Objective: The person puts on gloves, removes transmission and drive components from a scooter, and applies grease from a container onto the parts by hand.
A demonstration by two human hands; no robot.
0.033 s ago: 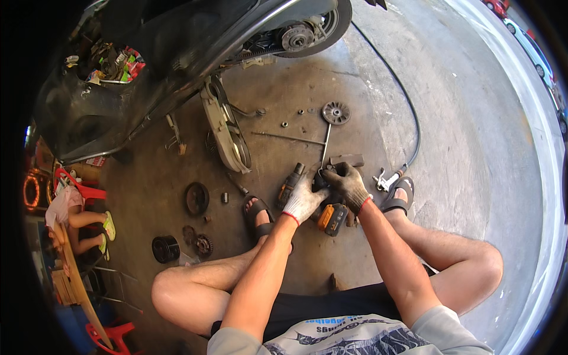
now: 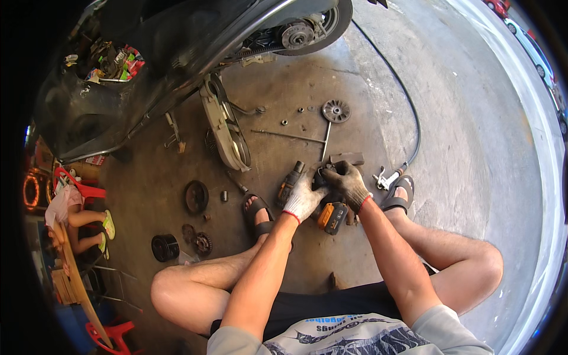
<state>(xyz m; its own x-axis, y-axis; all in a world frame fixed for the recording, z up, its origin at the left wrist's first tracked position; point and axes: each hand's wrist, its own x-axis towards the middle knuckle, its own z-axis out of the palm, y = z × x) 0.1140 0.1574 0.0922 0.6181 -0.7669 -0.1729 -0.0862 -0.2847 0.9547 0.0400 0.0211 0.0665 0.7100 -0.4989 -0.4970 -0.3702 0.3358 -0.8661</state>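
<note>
My left hand (image 2: 304, 197), in a pale knit glove with a red cuff, and my right hand (image 2: 352, 184), in a dirt-darkened glove, meet above the floor between my feet. Their fingers curl around a small dark part (image 2: 320, 176), mostly covered by the gloves, so its kind is unclear. Beside and below my left hand lie a black-and-orange power tool body (image 2: 289, 182) and an orange-and-black battery (image 2: 332, 218); the gloves hide whether they join. A dark block (image 2: 347, 158) rests just beyond my right hand. Farther out are a T-shaped metal wrench (image 2: 326, 141) and a finned fan disc (image 2: 336, 111).
A dark scooter (image 2: 148, 77) with its rear wheel fills the upper left, and a long belt cover (image 2: 223, 127) lies under it. Round metal parts (image 2: 196, 197) sit left of my foot. An air gun (image 2: 387, 179) on a black hose lies right. Someone sits far left.
</note>
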